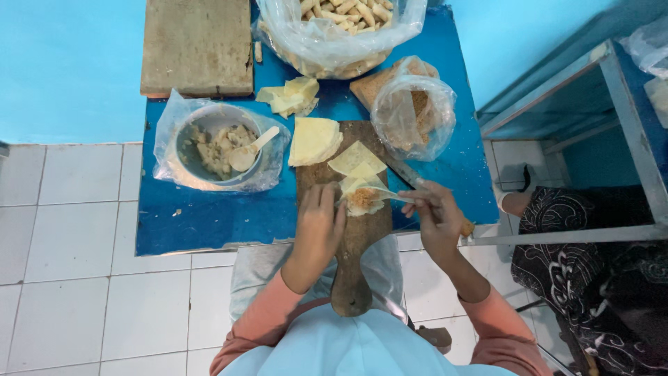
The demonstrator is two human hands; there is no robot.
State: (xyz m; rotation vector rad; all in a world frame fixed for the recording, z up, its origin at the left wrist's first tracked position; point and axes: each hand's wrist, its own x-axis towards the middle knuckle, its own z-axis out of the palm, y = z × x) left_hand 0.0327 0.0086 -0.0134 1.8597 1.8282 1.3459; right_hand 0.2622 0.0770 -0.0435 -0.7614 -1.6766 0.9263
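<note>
1. Nearest the camera, at 6 o'clock, is the person's pale blue top with salmon sleeves reaching up toward the work.
2. A long wooden board runs from the handle near the body up onto the blue surface.
3. The left hand lies flat on the board, fingers loosely bent, pressing the edge of a pale wrapper that carries a mound of brownish filling.
4. The right hand, at 3 o'clock of that wrapper, is clenched around a thin utensil whose tip touches the filling.
5. More wrapper sheets lie on the board just at 12 o'clock of the filled one; a folded stack sits at 10 o'clock.
6. At 9 o'clock of the board, a grey bowl lined with clear plastic holds a pale mash and a spoon.
7. At 1 o'clock, a clear plastic bag with brown crumbs rests on a tan slab.
8. At 12 o'clock, a large clear bag is full of pale rolled sticks; small wrapper pieces lie just below it.
9. A worn wooden slab sits at 11 o'clock.
10. At 3 o'clock, another person in dark patterned cloth sits by a metal frame.
</note>
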